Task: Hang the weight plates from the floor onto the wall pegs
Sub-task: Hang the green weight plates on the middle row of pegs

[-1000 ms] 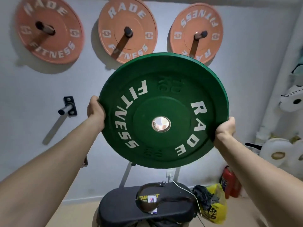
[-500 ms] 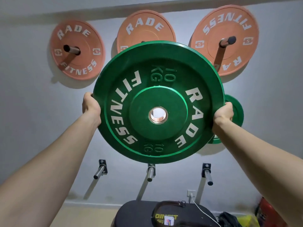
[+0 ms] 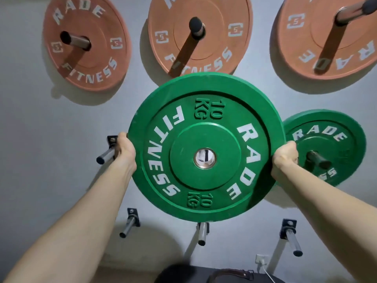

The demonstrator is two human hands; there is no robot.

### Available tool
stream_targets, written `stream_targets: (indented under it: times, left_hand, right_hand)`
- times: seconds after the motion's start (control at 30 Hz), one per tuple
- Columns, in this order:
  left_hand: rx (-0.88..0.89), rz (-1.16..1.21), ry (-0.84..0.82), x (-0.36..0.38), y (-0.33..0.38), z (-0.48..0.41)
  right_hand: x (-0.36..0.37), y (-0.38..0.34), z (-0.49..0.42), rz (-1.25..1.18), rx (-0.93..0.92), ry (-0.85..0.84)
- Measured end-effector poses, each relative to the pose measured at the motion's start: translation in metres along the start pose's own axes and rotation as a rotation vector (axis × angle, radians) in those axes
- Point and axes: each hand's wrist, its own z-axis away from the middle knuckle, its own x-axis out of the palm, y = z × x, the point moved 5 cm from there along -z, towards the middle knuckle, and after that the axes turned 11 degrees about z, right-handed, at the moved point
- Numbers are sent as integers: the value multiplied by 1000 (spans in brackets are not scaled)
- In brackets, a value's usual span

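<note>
You hold green 10 kg plate (image 3: 206, 146) up at wall, left hand (image 3: 124, 148) and right hand (image 3: 284, 158) clenched on opposite rim edges. Versus half second ago: plate lower and closer to wall, middle-row peg end now visible through centre hole (image 3: 204, 158). Judgement: bore aligned, push on next. Smaller green plate (image 3: 326, 146) hangs just right of it; bare peg (image 3: 106, 155) just left.

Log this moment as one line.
left hand + right hand: gripping green 10 KG plate | plate hole at middle-row peg | not yet hung
</note>
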Motion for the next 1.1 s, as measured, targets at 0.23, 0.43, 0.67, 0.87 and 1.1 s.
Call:
stream_targets:
  times: [0.23, 0.43, 0.67, 0.87, 1.1]
  left_hand:
    - [-117, -98, -63, 46, -88, -121]
    - [-211, -143, -86, 78, -158, -191]
    - [-237, -165, -1, 93, -229, -258]
    - [-174, -142, 89, 118, -232, -277]
    - [283, -185, 431, 151, -237, -311]
  right_hand:
    - [106, 37, -72, 156, 142, 84]
    - [175, 59, -120, 217, 151, 48]
    - [228, 107, -178, 266, 222, 143]
    - [256, 110, -202, 372, 69, 136]
    - [301, 116, -253, 431, 156, 360]
